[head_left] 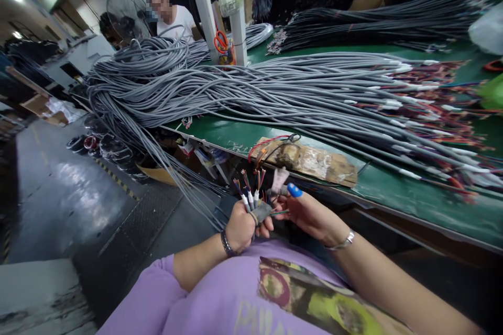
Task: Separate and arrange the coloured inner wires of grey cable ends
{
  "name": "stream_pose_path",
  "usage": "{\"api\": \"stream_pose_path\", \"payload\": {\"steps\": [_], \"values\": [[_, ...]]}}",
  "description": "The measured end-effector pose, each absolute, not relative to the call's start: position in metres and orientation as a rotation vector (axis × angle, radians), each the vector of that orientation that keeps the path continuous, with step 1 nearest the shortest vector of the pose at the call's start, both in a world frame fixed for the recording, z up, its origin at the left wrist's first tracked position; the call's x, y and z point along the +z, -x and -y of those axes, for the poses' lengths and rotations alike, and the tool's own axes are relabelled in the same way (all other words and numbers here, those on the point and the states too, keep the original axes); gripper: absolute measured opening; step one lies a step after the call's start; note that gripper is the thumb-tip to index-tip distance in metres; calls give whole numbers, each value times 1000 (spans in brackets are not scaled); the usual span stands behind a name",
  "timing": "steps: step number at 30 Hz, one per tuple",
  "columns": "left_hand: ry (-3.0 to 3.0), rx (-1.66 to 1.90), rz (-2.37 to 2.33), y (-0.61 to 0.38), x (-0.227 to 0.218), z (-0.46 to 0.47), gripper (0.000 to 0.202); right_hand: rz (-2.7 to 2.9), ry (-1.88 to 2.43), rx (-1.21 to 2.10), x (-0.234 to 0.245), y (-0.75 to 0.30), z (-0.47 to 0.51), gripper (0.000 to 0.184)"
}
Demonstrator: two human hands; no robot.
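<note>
- Gripping, L hand [240, 225]: is clasping a small bunch of sleeved cables [247, 206], fingers curled round it, in front of wearer's torso.
- Bunch, posn: is sitting L of R hand [308, 214], btwn fist and bench front; L hand is the nearer, being in contact.
- Bunch, long axis: is standing roughly upright at the tips, slightly fanned; white sleeves [250, 198], approx. 3 clear, are showing above the fist, w/ coloured wire ends [247, 180] splaying out of the tops.
- Thin wires [280, 212], red/green: are lying crosswise to the bunch, pointing from L fingers twd R hand.
- R hand, state: is sitting just R of the wire ends, fingers bent inward; blue wrap [294, 190] on one digit, pale wrap [280, 180] on another. Whether it's pinching a wire: can't tell, tips overlapping.
- Grey cable run [186, 188]: is draping off bench twd L wrist; join w/ bunch hidden.
- Wooden block [318, 162]: is resting along near edge of green bench [220, 131], beyond the hands; long axis L–R, slanting.
- Cable stack [243, 89], grey: is spreading lengthwise on bench, sleeved ends to R.
- Dark cable bundle [373, 26]: is lying behind stack, roughly parallel.
- Co-worker [176, 17], white top: is sitting beyond the coils, nr fan [121, 15]; hands not visible.
</note>
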State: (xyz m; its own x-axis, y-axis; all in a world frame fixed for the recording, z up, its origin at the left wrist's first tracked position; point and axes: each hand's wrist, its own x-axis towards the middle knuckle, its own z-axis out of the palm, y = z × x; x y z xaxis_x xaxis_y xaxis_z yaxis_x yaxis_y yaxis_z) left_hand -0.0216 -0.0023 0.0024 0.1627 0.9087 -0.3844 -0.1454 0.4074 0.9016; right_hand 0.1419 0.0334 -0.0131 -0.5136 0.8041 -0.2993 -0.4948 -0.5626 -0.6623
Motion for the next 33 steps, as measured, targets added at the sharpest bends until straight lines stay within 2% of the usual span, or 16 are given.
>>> {"api": "stream_pose_path", "payload": {"steps": [5, 13, 18, 24, 30, 33], "values": [[-943, 877, -1167, 21, -3, 5, 45, 892, 883, 2085, -4, -148, -27, 28], [-1072, 687, -1099, 23, 8, 4, 51, 1087, 940, 1934, 5, -141, -24, 29], [-1028, 772, -1128, 24, 6, 4, 52, 1084, 957, 1898, 3, -141, -22, 26], [-949, 912, -1151, 24, -4, 7, 51, 939, 1040, 1903, -1, -138, -21, 30], [-899, 936, -1106, 21, 6, 5, 49, 709, 842, 2047, -14, -144, -27, 25], [-878, 942, -1082, 17, 11, 4, 49, 521, 809, 2052, -21, -147, -39, 32]]}}
